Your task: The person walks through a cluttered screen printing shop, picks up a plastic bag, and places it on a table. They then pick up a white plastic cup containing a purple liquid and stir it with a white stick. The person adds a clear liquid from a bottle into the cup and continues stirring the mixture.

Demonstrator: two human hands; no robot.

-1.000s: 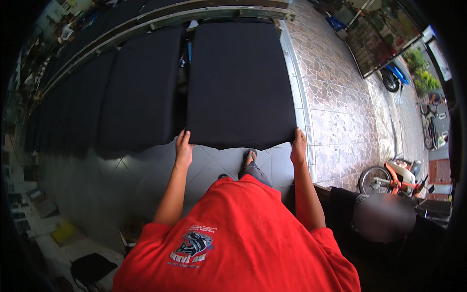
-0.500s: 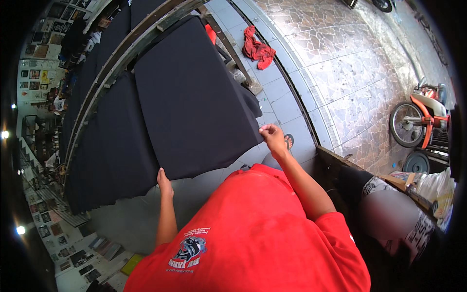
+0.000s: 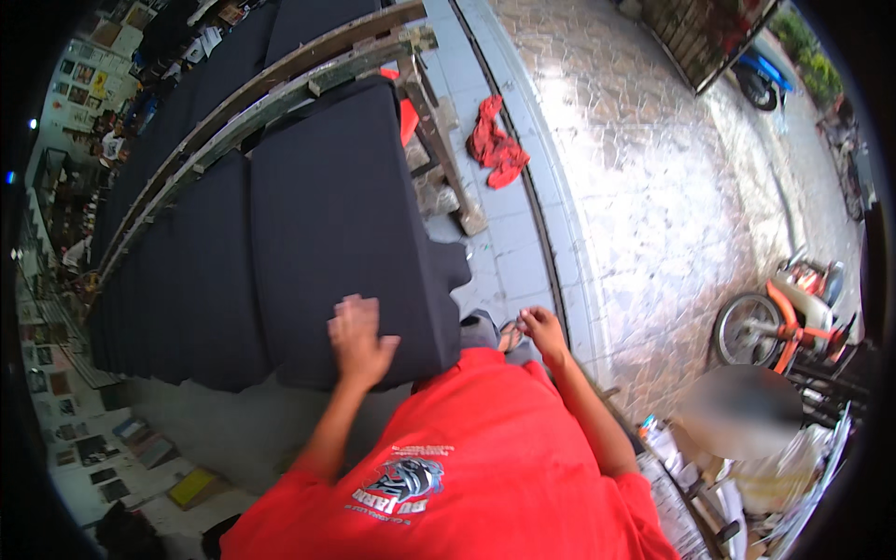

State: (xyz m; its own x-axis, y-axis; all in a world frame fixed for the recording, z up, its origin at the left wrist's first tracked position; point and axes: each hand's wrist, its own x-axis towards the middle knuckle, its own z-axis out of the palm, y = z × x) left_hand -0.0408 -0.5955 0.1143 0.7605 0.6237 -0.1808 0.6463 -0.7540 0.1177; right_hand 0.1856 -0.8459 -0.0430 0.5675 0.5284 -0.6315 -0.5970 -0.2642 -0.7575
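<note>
My left hand (image 3: 362, 343), fingers spread and slightly blurred, rests on the lower part of a black cloth-covered panel (image 3: 336, 215). A second black-covered panel (image 3: 196, 271) lies just left of it; both have ragged, draped lower edges. My right hand (image 3: 544, 331) is off to the right of the panel over the tiled floor, away from the cloth, with its fingertips curled together; anything in them is too small to make out. My red shirt fills the lower middle of the view, and a sandalled foot shows beside my right hand.
Weathered wooden rails (image 3: 280, 84) border the panels. A crumpled red cloth (image 3: 495, 149) lies on the tiles (image 3: 504, 243). An orange motorbike (image 3: 793, 317) stands at right on stone paving (image 3: 635, 233), above piled clutter (image 3: 765, 476). A blue vehicle (image 3: 761, 79) is beyond a gate.
My view has swung toward the panels' right side. My right hand has let go of the panel's corner and moved down-right. My left hand has moved from the lower edge onto the cloth surface, fingers spreading.
</note>
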